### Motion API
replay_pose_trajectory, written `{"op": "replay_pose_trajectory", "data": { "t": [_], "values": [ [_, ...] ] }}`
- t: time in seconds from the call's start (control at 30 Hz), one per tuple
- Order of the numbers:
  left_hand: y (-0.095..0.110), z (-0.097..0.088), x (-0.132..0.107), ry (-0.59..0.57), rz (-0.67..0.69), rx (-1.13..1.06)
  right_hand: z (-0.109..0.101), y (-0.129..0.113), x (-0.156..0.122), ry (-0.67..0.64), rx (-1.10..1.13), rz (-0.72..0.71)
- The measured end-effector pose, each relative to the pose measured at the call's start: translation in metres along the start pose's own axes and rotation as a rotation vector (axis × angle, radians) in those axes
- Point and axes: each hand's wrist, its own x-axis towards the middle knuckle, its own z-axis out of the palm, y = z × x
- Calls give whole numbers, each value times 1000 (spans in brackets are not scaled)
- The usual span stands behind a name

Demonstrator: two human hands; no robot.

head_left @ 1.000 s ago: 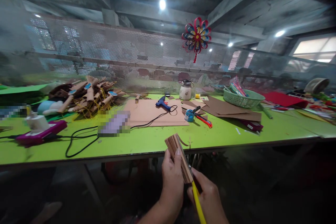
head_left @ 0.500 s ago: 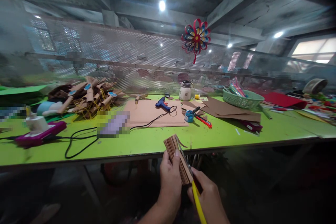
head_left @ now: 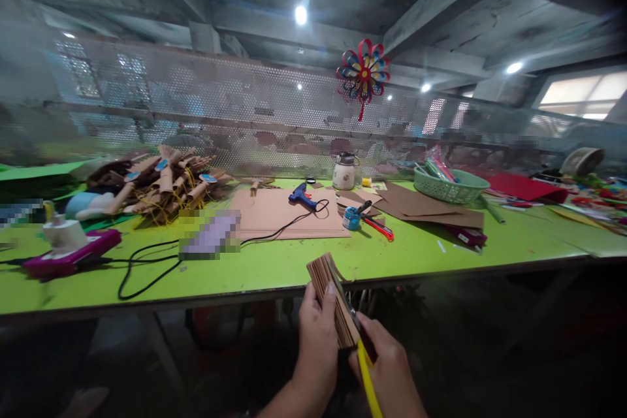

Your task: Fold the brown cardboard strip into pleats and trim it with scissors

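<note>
My left hand (head_left: 316,326) grips a thick stack of brown cardboard strips (head_left: 330,290), thumb across its top face. The stack is held tilted, just in front of the table's near edge. In my right hand (head_left: 386,356) is a pair of scissors (head_left: 366,372) with a long yellow handle. Their metal blades lie along the right side of the stack, and a thin strip curls away there near the upper end. My right fingers are partly hidden behind the handles and the stack.
On the green table (head_left: 274,268) a blue glue gun (head_left: 302,197) lies on cardboard sheets (head_left: 259,209). Beside it stand a blue jar (head_left: 351,218) and a red utility knife (head_left: 379,228). Cardboard figures (head_left: 166,186), a green basket (head_left: 450,188) and a purple power strip (head_left: 73,255) are farther out.
The curled strip beside the stack has shifted slightly and the scissors' blades look closer together. Both hands stay nearly in place. The whole view has moved a little.
</note>
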Motion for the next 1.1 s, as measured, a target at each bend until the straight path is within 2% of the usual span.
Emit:
{"op": "replay_pose_trajectory", "data": {
  "t": [0.43,0.8,1.1],
  "values": [
    [6,-5,5,-34,-48,-44,-3,3,8,-8,77,-27],
    [10,-2,-6,-58,-59,-38,1,-1,0,-40,97,13],
    [8,-5,-11,-78,-57,-4,-3,-3,3,-24,105,-39]
  ]
}}
